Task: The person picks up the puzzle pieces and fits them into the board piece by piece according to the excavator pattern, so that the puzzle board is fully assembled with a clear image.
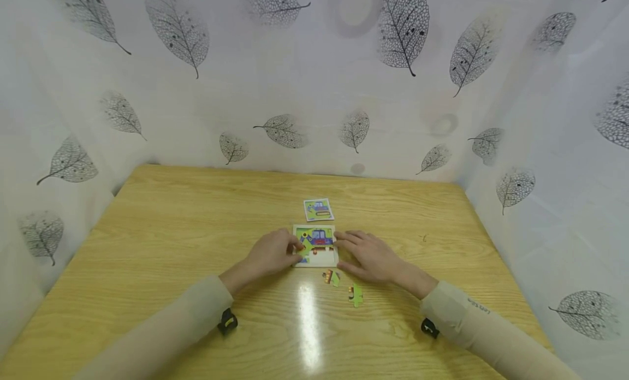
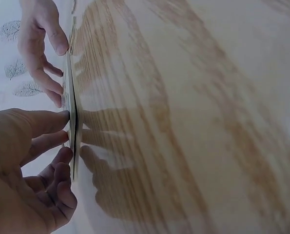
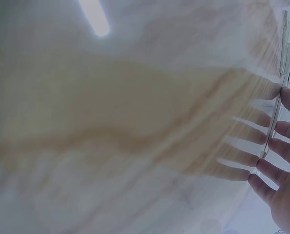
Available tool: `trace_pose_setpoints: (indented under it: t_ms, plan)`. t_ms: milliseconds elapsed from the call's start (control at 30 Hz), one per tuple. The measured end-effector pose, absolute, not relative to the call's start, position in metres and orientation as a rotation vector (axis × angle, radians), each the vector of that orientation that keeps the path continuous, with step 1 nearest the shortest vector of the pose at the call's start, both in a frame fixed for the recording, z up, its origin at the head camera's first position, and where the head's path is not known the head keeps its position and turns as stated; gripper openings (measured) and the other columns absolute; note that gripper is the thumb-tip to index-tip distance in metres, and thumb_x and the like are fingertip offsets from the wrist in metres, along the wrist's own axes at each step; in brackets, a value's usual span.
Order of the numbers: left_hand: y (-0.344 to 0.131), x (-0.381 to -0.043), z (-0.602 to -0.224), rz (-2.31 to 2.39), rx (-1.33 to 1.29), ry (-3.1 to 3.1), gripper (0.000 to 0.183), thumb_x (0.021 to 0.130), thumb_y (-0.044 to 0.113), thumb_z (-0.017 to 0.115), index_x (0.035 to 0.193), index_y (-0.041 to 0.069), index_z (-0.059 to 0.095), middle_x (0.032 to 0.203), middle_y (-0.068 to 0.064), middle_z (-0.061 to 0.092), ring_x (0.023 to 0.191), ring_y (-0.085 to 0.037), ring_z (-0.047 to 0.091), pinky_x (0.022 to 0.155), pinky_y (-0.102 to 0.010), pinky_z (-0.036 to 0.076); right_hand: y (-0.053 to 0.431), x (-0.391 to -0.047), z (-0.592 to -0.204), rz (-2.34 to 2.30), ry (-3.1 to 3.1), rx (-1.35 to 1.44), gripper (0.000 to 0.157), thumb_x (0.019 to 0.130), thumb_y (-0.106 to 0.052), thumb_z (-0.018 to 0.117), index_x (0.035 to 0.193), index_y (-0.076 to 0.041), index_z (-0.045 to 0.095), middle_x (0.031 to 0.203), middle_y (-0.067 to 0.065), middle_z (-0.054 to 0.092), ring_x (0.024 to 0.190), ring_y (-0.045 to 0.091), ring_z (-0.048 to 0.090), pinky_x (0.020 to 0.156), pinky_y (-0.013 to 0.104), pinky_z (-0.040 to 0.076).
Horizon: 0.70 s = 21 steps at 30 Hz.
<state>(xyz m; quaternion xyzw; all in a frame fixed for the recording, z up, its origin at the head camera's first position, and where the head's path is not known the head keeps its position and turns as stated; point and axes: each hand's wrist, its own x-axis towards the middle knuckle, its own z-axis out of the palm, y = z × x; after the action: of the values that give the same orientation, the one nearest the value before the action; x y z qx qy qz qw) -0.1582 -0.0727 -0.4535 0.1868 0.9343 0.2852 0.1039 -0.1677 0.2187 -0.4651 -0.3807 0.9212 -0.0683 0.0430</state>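
Note:
A jigsaw board (image 1: 322, 258) with a pale frame lies on the table, showing a blue and red digger on green. Its lower right part shows bare white backing. My left hand (image 1: 272, 255) is at the board's left side, with thumb and index finger pinching a green puzzle piece (image 1: 305, 255) at its lower left corner. In the left wrist view the other fingers of the left hand (image 2: 25, 165) are curled. My right hand (image 1: 375, 257) touches the board's right edge, its fingers (image 3: 269, 187) spread and fairly straight. Two loose puzzle pieces (image 1: 332, 277) (image 1: 356, 295) lie below the board.
A small picture card (image 1: 319, 209) of the same digger lies just beyond the board. The wooden table (image 1: 196, 221) meets a leaf-patterned curtain (image 1: 314, 85) at the back and sides. A light reflection shines on the tabletop in front of the board.

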Motion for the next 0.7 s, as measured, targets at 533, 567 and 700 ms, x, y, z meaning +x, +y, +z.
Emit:
trace_pose_setpoints:
  t_ms: [533, 567, 700]
  plan:
    - [-0.0694, -0.1572, -0.4530, 0.820, 0.565, 2.754, 0.028, 0.089, 0.025, 0.084, 0.112, 0.011, 0.081, 0.088, 0.001, 0.064, 0.077, -0.011, 0.054, 0.069, -0.025, 0.048, 0.2183, -0.1662, -0.4634, -0.252, 2.825, -1.170, 0.057, 0.105, -0.047, 0.059, 0.152, -0.013, 0.056, 0.165, 0.008, 0.049, 0.149, 0.037, 0.050, 0.122, 0.057, 0.041]
    - [-0.0692, -0.1571, -0.4531, 0.820, 0.566, 2.753, 0.027, 0.089, 0.024, 0.084, 0.112, 0.011, 0.081, 0.088, 0.000, 0.064, 0.077, -0.011, 0.054, 0.068, -0.024, 0.047, 0.2184, -0.1662, -0.4632, -0.251, 2.825, -1.168, 0.057, 0.105, -0.047, 0.059, 0.152, -0.013, 0.056, 0.165, 0.008, 0.049, 0.149, 0.036, 0.050, 0.122, 0.057, 0.041]
    - [-0.0695, -0.1563, -0.4532, 0.831, 0.567, 2.755, 0.026, 0.088, 0.023, 0.084, 0.111, 0.011, 0.081, 0.089, 0.000, 0.064, 0.077, -0.011, 0.054, 0.067, -0.024, 0.048, 0.2188, -0.1662, -0.4631, -0.250, 2.825, -1.162, 0.057, 0.106, -0.047, 0.058, 0.152, -0.013, 0.055, 0.165, 0.008, 0.048, 0.149, 0.036, 0.049, 0.123, 0.057, 0.041]
